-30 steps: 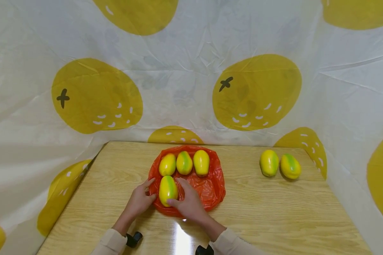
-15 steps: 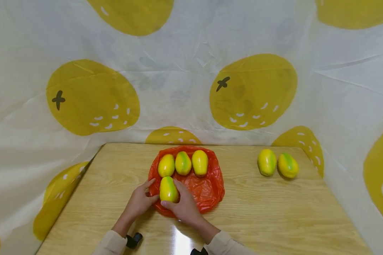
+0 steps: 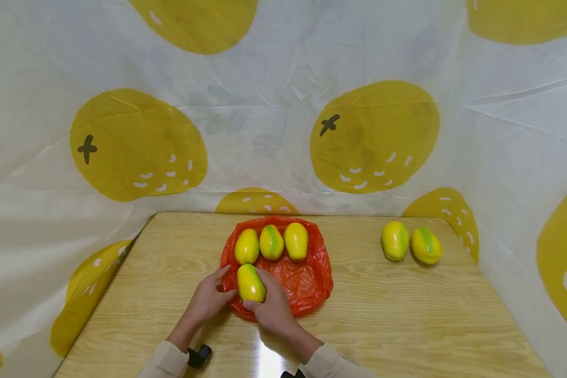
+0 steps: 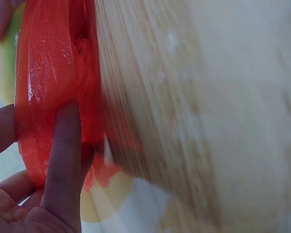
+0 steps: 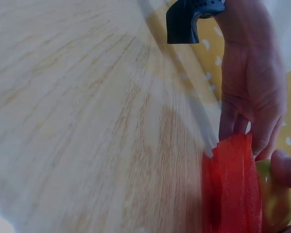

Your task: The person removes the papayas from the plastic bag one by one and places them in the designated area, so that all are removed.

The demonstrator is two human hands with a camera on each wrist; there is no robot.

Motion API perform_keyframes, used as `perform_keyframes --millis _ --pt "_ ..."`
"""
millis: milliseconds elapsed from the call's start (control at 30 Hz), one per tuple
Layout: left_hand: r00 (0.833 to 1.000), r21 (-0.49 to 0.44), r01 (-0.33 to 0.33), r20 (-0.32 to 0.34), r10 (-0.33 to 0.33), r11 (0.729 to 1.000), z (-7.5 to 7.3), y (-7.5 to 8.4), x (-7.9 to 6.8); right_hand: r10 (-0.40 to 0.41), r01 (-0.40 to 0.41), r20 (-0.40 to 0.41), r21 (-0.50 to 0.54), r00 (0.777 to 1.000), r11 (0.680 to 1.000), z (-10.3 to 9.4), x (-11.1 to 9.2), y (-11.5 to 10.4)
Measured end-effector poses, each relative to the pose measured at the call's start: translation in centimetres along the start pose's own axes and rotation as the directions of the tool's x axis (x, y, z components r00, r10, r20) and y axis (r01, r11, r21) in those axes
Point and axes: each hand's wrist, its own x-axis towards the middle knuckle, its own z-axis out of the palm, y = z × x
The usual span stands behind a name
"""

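Observation:
A red plastic bag (image 3: 307, 283), spread wide like a shallow basket, sits on the wooden table and holds several yellow-green papayas. Three lie in its back row: a left one (image 3: 247, 247), a middle one (image 3: 271, 242) and a right one (image 3: 296, 242). At the front left, my right hand (image 3: 275, 307) grips another papaya (image 3: 250, 284) between thumb and fingers, its narrower end close to the back-left one. My left hand (image 3: 209, 298) holds the bag's left rim; in the left wrist view its thumb and fingers lie on both sides of the red wall (image 4: 45, 82).
Two more papayas, one upright (image 3: 395, 240) and one slanted (image 3: 426, 245), lie at the table's back right. A white cloth (image 3: 260, 142) printed with yellow fruit hangs behind and beside the wooden table (image 3: 397, 315).
The papaya in my right hand has turned, its lower end swinging to the right, and now stands slightly tilted. My left hand stays at the rim. The head view has shifted a little.

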Motion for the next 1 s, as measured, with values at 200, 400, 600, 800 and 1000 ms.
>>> perform_keyframes --millis 200,400,600,800,1000 --pt "1.0 0.002 -0.013 -0.002 0.013 1.0 -0.2 0.1 -0.2 0.029 -0.028 -0.006 0.037 1.0 0.999 -0.7 -0.6 -0.3" --pt "1.0 -0.001 -0.017 0.006 0.017 1.0 -0.3 -0.1 -0.3 0.063 -0.063 -0.015 0.056 0.998 0.996 -1.9 -1.4 -0.5" --pt "1.0 -0.02 -0.009 0.011 0.01 1.0 -0.3 -0.2 -0.3 0.071 -0.067 -0.051 0.071 0.996 0.995 -3.2 -1.8 -0.4" --pt "1.0 -0.04 0.01 0.018 -0.009 0.999 -0.3 -0.2 -0.2 0.077 -0.07 -0.062 0.106 0.995 0.992 -4.2 -2.1 -0.6" --pt "1.0 -0.046 0.018 0.023 -0.017 0.999 -0.3 -0.2 -0.2 0.061 -0.053 -0.097 0.087 0.993 0.995 -5.0 -2.3 -0.8"
